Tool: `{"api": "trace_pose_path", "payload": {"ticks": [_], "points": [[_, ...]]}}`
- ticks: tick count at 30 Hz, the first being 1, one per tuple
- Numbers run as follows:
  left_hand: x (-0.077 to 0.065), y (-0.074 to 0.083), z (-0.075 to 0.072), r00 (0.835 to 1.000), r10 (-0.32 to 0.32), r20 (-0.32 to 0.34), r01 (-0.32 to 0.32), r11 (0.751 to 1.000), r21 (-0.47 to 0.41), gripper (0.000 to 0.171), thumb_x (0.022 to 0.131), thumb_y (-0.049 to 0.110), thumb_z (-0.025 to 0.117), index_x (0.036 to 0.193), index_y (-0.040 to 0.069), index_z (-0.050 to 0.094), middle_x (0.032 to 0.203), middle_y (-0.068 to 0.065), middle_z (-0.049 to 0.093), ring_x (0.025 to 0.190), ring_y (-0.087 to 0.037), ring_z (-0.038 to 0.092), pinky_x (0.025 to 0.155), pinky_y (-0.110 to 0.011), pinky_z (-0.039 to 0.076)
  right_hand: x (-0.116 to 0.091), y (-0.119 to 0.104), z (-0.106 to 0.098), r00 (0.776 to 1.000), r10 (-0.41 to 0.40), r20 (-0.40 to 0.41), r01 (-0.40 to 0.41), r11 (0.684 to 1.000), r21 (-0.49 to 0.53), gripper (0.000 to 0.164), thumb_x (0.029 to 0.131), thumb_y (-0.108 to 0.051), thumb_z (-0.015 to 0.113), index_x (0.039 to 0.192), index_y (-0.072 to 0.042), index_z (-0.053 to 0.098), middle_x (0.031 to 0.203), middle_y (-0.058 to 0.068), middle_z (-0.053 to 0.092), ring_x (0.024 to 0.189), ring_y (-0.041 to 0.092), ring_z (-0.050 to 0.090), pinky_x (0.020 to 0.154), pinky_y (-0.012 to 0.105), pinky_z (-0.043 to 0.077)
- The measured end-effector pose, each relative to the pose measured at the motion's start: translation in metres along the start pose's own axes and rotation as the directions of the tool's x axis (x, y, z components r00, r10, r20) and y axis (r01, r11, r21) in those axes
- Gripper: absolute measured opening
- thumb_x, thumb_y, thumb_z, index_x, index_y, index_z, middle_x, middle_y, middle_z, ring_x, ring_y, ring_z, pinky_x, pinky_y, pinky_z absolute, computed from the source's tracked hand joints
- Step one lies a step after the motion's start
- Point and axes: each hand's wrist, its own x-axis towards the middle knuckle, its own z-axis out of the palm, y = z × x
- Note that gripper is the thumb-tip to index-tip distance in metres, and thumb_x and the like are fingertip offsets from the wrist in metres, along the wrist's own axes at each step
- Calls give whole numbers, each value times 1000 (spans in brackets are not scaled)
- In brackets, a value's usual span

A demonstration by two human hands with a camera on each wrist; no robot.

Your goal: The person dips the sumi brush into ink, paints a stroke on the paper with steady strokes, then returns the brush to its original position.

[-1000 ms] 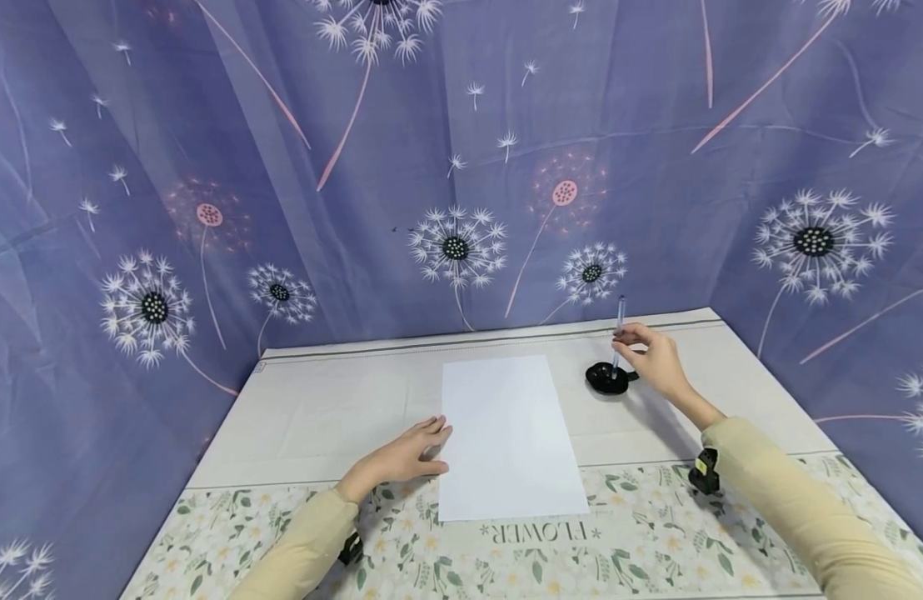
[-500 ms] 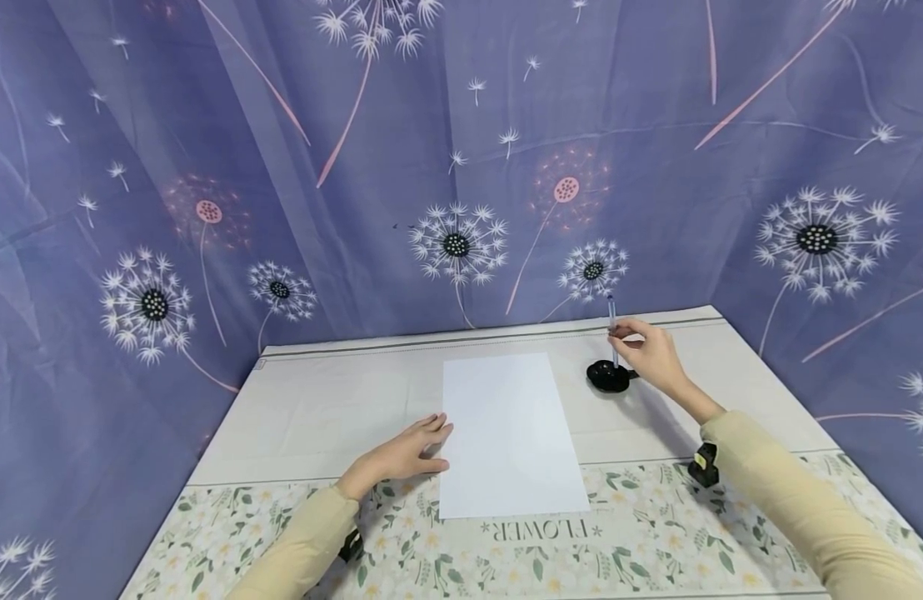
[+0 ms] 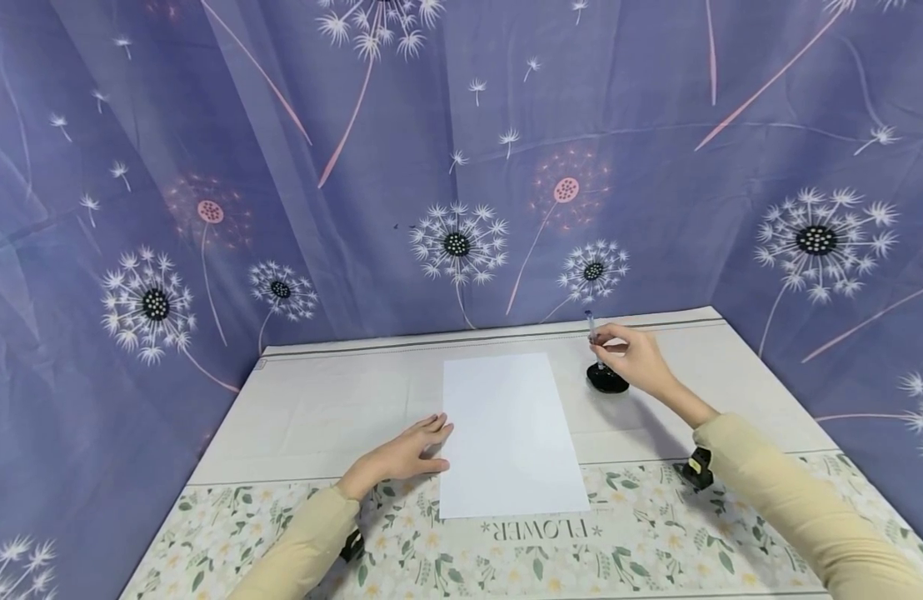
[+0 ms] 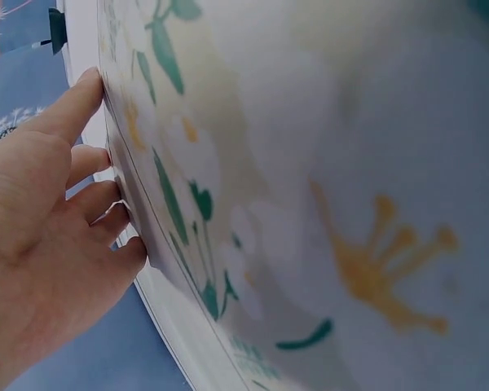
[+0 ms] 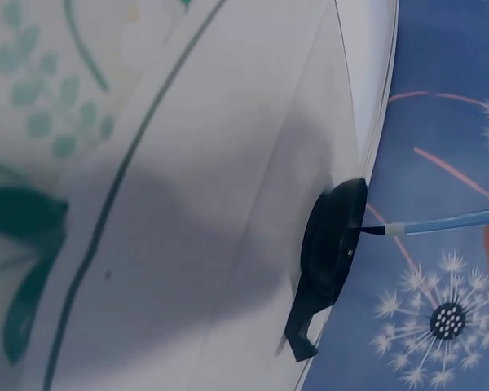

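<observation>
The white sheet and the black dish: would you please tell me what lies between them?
Only the pale tablecloth lies between the white sheet and the black dish, as the head view shows.

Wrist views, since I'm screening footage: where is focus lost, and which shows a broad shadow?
Left wrist: the tablecloth nearest the camera is blurred, the left hand clearer; right wrist: a broad, soft-edged shadow lies beside the black dish, and the brush looks fairly crisp.

Dish [image 3: 607, 382]: black, is sitting far right.
Brush [image 5: 444, 222]: bluish, tilted; right hand [image 3: 634, 358] is pinching it, dark tip at dish rim.
Paper [image 3: 510, 442]: white, is lying flat, left hand [image 3: 403, 454] touching its left edge.
</observation>
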Motion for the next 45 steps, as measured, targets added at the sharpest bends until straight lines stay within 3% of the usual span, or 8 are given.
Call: {"api": "trace_pose_path", "payload": {"ticks": [4, 11, 14, 19, 27, 34, 41, 45], "points": [[1, 0, 1, 1000, -8, -1, 8, 1000, 5, 71, 95, 34, 61, 150, 1, 31, 160, -20, 18, 149, -37, 15, 119, -53, 22, 1, -4, 4, 1000, -11, 15, 10, 1000, 26, 17, 79, 9, 69, 94, 1, 69, 84, 16, 71, 79, -5, 65, 70, 15, 57], [0, -1, 2, 1000, -6, -3, 6, 1000, 8, 71, 96, 34, 60, 151, 1, 30, 160, -20, 17, 149, -37, 14, 119, -54, 21, -3, -6, 8, 1000, 22, 21, -22, 1000, 2, 18, 81, 7, 70, 98, 0, 70, 86, 14, 72, 79, 11, 70, 70, 11, 55], [-1, -1, 2, 1000, -7, -1, 7, 1000, 5, 71, 96, 34, 60, 151, 1, 29, 160, -20, 17, 149, -37, 13, 119, -54, 20, -4, -6, 8, 999, 47, 9, -47, 999, 12, 17, 82, 6, 71, 98, 2, 69, 86, 16, 72, 78, 3, 68, 70, 10, 54], [-1, 0, 2, 1000, -8, -1, 8, 1000, 8, 70, 96, 34, 59, 151, 2, 29, 160, -19, 17, 149, -37, 13, 119, -53, 20, -3, -4, 8, 994, 99, -36, -97, 993, 67, 16, 82, 5, 71, 98, 4, 69, 86, 20, 71, 79, -13, 61, 71, 8, 53], [-1, 0, 2, 1000, -10, -1, 10, 1000, 3, 70, 96, 33, 60, 151, 1, 30, 160, -19, 17, 149, -38, 13, 119, -54, 21, 0, -9, -1, 962, 231, -144, -211, 967, 144, 17, 84, 2, 71, 101, 7, 67, 87, 15, 72, 80, -14, 61, 73, 5, 51], [-1, 1, 2, 1000, -19, 3, 19, 1000, 7, 71, 96, 35, 60, 151, 3, 30, 160, -18, 17, 149, -37, 13, 119, -53, 21, 7, -32, -12, 912, 341, -227, -249, 902, 353, 24, 85, 8, 67, 103, 19, 57, 79, -17, 67, 75, -7, 63, 72, 7, 52], [-1, 1, 0, 1000, -26, 4, 26, 1000, 7, 71, 95, 35, 60, 151, 4, 30, 160, -18, 18, 149, -37, 14, 118, -54, 22, 11, -20, -7, 860, 426, -280, -185, 772, 608, 16, 83, 12, 67, 97, 10, 59, 80, -8, 72, 74, 1, 68, 72, 18, 57], [-2, 3, -2, 999, -31, 8, 31, 999, 11, 71, 95, 36, 61, 151, 4, 31, 161, -18, 19, 149, -37, 15, 118, -54, 23, 13, -19, -1, 834, 452, -315, -136, 723, 677, 15, 82, 12, 68, 92, 3, 61, 79, -5, 73, 71, 4, 68, 70, 21, 58]]}}
